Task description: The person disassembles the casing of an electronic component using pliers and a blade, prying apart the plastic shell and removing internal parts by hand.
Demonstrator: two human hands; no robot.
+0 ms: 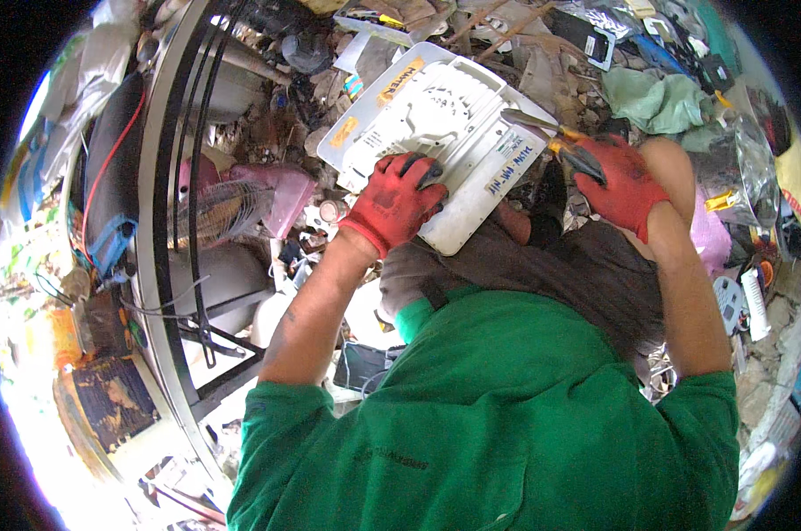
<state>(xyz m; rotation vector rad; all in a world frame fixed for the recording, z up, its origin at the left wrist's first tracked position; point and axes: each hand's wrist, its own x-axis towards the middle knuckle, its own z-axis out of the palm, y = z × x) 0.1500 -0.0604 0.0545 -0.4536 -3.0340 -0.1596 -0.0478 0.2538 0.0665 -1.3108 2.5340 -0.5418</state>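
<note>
A flat white device housing [480, 164] with moulded ribs and handwritten tape labels lies tilted at my lap. My left hand [396, 196], in a red work glove with dark fingertips, is bent over its near left side and holds it. My right hand [620, 180], in a matching glove, is closed around the orange-and-dark handles of a hand tool with grey metal jaws, which look like snips or pliers [531, 121]. The tool's jaws lie over the housing's right edge; whether they touch it I cannot tell. My right palm and some fingers are hidden.
A black-and-silver metal frame [175, 221] stands close on my left. Mixed scrap surrounds me: a pink plastic bag [287, 196], a pale green plastic sheet [655, 102], a dark flat panel [582, 37] and a white tube [755, 303]. Rubble lies among them.
</note>
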